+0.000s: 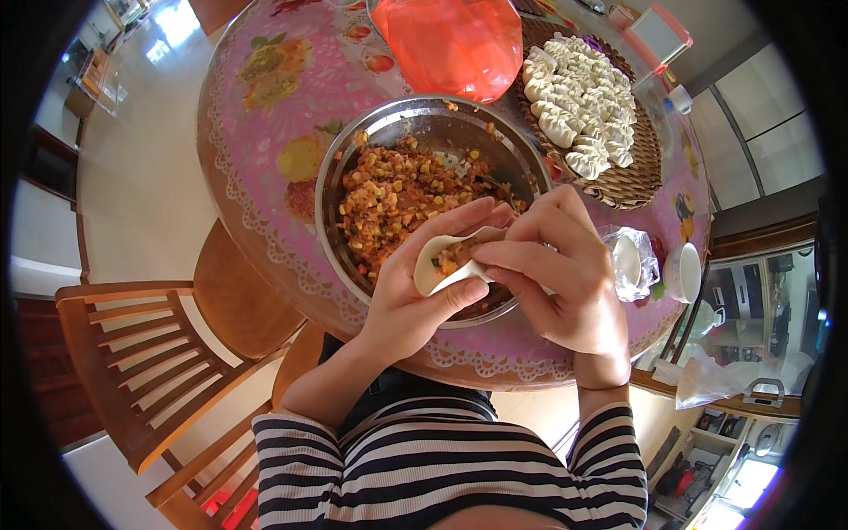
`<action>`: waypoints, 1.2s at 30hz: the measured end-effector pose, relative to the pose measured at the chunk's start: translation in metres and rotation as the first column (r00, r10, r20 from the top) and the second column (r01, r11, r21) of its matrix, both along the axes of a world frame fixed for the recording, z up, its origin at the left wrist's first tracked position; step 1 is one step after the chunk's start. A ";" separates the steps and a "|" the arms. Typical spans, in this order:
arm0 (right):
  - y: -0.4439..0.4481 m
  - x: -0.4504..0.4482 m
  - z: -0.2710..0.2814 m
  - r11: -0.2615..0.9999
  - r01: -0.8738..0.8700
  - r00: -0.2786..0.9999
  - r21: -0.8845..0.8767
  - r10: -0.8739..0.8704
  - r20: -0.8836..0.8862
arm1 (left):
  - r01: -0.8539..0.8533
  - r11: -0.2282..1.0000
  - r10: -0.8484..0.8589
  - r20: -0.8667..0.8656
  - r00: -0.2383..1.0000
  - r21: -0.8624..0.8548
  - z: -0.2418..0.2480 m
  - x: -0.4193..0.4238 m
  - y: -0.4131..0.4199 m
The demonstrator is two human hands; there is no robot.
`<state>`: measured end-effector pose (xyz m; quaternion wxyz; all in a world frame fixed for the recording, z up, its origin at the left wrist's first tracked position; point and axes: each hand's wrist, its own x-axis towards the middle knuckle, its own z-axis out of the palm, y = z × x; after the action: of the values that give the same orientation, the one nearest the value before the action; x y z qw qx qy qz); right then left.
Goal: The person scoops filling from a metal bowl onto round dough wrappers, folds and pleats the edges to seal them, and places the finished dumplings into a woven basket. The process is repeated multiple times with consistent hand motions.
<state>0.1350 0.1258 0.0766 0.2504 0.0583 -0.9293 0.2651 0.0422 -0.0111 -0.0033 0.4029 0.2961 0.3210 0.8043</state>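
My left hand (404, 298) cups a round dumpling wrapper (430, 255), its thumb on the near edge. Meat and vegetable filling (454, 257) lies inside the folded-up wrapper. The fingers of my right hand (563, 271) pinch the wrapper's right side. Both hands are above the near right part of a large steel bowl (329, 199), which holds chopped filling (391, 192) with corn and carrot bits. A utensil partly shows at the bowl's right inside, mostly hidden by my hands.
Pleated dumplings (583, 99) cover much of a woven tray (636, 179) at the upper right. A red plastic bag (450, 46) lies beyond the bowl. Wrappers in clear plastic (633, 262) and a white cup (682, 273) stand right. Wooden chairs (146, 358) are at left.
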 end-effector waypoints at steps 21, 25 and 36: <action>0.002 -0.003 -0.006 0.992 0.064 0.986 0.105 -0.046 -0.161 | -0.071 0.997 0.065 -0.227 0.972 -0.022 -0.004 -0.001 -0.002; 0.003 -0.002 -0.005 0.996 0.048 0.992 0.076 -0.039 -0.119 | -0.097 0.995 0.092 -0.167 0.982 -0.020 0.000 0.004 -0.001; 0.002 -0.005 -0.006 0.996 0.050 0.993 0.079 -0.041 -0.111 | -0.124 0.992 0.126 -0.121 0.985 0.023 -0.001 0.006 0.000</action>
<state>0.1297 0.1273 0.0710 0.3041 0.0618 -0.9254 0.2176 0.0478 -0.0113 -0.0039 0.3290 0.3271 0.3570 0.8108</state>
